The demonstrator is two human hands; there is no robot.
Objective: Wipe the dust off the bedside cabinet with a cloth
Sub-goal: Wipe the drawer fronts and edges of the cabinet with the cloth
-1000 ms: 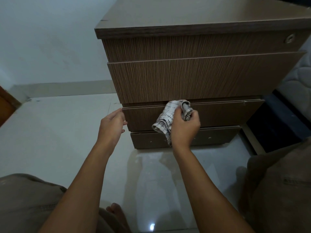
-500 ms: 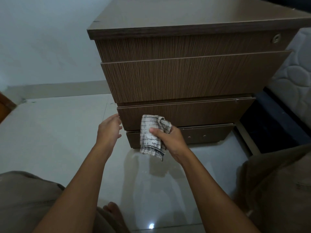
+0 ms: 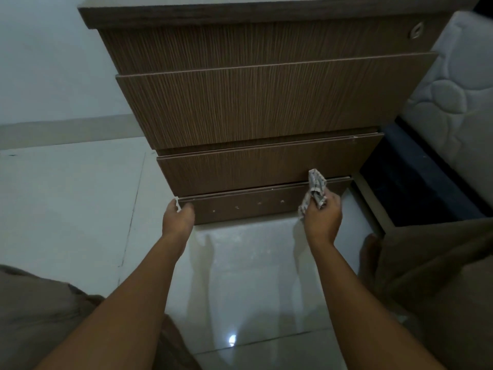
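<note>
While bunched in the gripping right hand, the checked cloth is pressed low on the bedside cabinet's right side.
Open floor tiles are seen between the arms. The left hand is laid at the base panel's left end; whether it grips cannot be told. Brown wood-grain drawer fronts are stacked above. A quilted mattress is set close at the right, a pale wall beyond the left.

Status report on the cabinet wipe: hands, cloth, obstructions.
Right hand grips crumpled checked white cloth on brown wood-grain bedside cabinet, base panel, right end. Left hand touches panel's left corner. Nothing blocking the panel front.
</note>
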